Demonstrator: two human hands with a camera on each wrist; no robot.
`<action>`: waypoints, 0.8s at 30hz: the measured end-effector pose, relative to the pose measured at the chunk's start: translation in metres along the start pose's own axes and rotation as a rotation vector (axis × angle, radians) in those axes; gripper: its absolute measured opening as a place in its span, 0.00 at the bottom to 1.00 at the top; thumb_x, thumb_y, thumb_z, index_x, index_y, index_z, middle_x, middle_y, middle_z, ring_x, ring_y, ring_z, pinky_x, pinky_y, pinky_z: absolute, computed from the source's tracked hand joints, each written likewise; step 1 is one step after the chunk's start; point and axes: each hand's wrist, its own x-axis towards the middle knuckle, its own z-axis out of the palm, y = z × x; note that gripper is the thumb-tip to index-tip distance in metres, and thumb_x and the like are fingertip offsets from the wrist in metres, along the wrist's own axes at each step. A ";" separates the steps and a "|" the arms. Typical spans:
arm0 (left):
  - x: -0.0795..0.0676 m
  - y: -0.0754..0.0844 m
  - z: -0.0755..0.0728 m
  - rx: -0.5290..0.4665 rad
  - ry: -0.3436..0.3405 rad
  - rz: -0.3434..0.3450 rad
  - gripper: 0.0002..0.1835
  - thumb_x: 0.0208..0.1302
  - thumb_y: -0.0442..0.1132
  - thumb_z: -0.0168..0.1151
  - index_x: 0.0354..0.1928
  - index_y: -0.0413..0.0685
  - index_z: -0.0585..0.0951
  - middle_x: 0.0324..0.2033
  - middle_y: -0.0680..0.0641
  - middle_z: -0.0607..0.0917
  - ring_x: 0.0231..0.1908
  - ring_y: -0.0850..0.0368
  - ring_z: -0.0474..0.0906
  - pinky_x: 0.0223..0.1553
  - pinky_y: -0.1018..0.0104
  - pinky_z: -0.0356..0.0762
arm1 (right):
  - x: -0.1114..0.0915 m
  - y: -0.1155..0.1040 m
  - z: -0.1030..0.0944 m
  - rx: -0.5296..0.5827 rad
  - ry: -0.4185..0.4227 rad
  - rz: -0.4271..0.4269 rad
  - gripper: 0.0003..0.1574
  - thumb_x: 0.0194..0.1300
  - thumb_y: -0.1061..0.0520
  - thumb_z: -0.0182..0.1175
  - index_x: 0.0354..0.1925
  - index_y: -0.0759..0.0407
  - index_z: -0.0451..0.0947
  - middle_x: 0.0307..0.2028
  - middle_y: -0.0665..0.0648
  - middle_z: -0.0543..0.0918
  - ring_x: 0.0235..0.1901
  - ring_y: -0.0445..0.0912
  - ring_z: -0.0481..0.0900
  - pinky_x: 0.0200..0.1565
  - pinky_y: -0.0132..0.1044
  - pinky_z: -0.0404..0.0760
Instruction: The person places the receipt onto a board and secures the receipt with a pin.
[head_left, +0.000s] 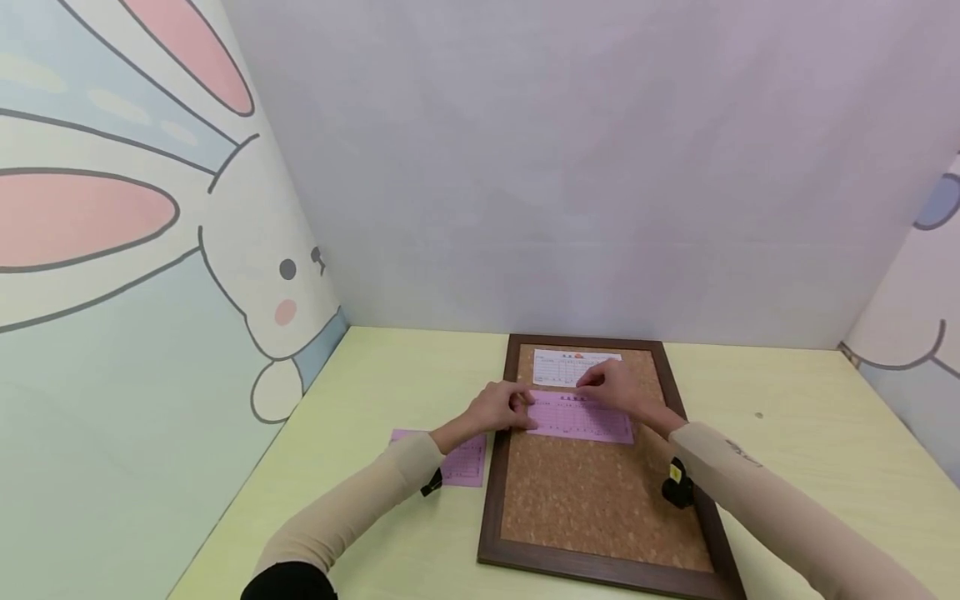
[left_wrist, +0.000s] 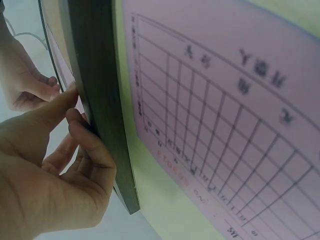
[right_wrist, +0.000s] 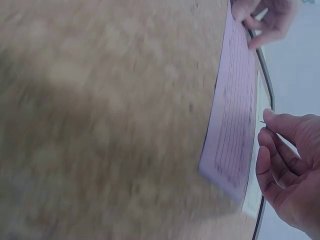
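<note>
A pink printed form (head_left: 577, 418) lies across a cork board (head_left: 592, 508) with a dark wooden frame. My left hand (head_left: 498, 407) rests at the form's left edge, thumb and index fingertips apart and touching the paper. My right hand (head_left: 611, 387) is above the form's upper edge. Between its thumb and index finger it pinches a pin (right_wrist: 263, 122), whose thin point sticks out; its head is hidden by the fingers. Just above the pink form lies a white printed form (head_left: 555, 368), partly covered by my right hand.
Another pink form (head_left: 463, 460) lies on the pale yellow table (head_left: 405, 367), left of the board and partly under my left forearm. The board's dark frame (head_left: 491, 508) forms a raised rim. A small round mark or object (head_left: 759, 415) sits on the table at right.
</note>
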 end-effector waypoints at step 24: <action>-0.003 0.002 -0.002 -0.009 0.000 0.015 0.19 0.59 0.40 0.76 0.51 0.43 0.83 0.25 0.52 0.84 0.20 0.66 0.73 0.23 0.75 0.66 | -0.021 0.035 -0.024 0.022 0.008 0.041 0.05 0.64 0.61 0.71 0.36 0.63 0.90 0.33 0.58 0.90 0.28 0.42 0.75 0.31 0.30 0.71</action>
